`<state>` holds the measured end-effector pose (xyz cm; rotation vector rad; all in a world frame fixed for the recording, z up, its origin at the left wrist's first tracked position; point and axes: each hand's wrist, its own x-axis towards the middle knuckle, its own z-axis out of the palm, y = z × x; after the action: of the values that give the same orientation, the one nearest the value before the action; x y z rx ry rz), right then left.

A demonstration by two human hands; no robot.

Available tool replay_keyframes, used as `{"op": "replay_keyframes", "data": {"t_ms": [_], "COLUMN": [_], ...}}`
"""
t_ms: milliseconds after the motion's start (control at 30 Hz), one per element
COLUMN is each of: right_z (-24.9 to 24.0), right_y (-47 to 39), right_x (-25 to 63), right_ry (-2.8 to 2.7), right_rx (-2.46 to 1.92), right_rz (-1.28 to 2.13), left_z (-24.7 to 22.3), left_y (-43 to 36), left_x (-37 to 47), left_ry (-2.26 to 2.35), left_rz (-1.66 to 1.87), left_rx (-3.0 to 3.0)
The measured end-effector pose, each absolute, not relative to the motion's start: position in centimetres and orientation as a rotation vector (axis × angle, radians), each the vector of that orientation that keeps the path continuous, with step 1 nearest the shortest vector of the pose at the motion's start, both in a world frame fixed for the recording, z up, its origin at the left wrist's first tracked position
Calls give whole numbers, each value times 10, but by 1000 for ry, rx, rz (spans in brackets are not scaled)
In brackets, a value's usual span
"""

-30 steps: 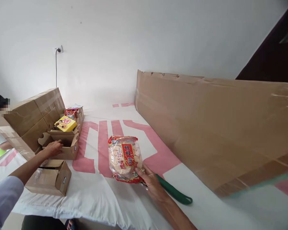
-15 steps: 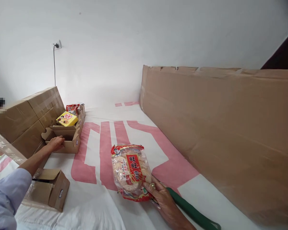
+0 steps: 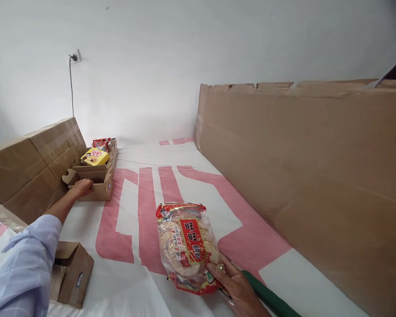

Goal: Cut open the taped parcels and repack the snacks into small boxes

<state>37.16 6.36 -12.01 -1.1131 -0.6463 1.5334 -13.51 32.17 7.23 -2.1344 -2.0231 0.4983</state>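
Observation:
My left hand (image 3: pixel 83 187) reaches far out and is closed over the near wall of an open cardboard box (image 3: pixel 100 193); its fingertips are partly hidden inside. My right hand (image 3: pixel 232 281) grips the lower right corner of a clear and red bag of rice crackers (image 3: pixel 188 246), thumb on top, and holds it above the sheet. Just beyond the open box, a yellow snack box (image 3: pixel 94 156) rests tilted in another cardboard box. A red snack packet (image 3: pixel 101 143) lies further back in the same row.
Another cardboard box (image 3: pixel 75 275) stands at the near left, partly behind my sleeve. Large cartons (image 3: pixel 36 176) line the left side. A long cardboard panel (image 3: pixel 293 167) borders the right. A green strip (image 3: pixel 270 295) lies beside my right wrist. The surface has a white and pink sheet (image 3: pixel 145 211).
My left hand and the open box have shifted slightly away from me, toward the back wall, and the yellow box has shifted with them. The cracker bag appears slightly lower and further right.

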Motion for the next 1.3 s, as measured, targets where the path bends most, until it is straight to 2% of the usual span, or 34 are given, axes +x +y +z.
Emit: {"op": "replay_keyframes", "data": {"t_ms": [200,467,700,833,967,1100,1300], "right_z": [-103,-118,-113,-85,-32,19,61], "right_y": [59,63,60,71,105,156,232], "right_x": [377,374,368,346,295,234,153], "right_ry": [-710,-670,-684,-750,-892,-993,-1061], "right_rx": [-1180,-1106,-1117,-1079,-998,-793,-600], "right_rz": [1552,1552,1513,1576,1612,1597,1525], "left_z": [73,75,75,76,80,80,73], "left_y": [346,367,353,334,313,286,262], "left_x": [-131,-128,-132,-142,-156,-170,-186], "left_ry": [-2060,-2103,-2107,-2105,-2101,-2054,-2032], "left_rz": [517,517,529,573,574,466,260], "left_rx": [-2085,-2015,-2030,-2105,-2191,-2229,-2273]}}
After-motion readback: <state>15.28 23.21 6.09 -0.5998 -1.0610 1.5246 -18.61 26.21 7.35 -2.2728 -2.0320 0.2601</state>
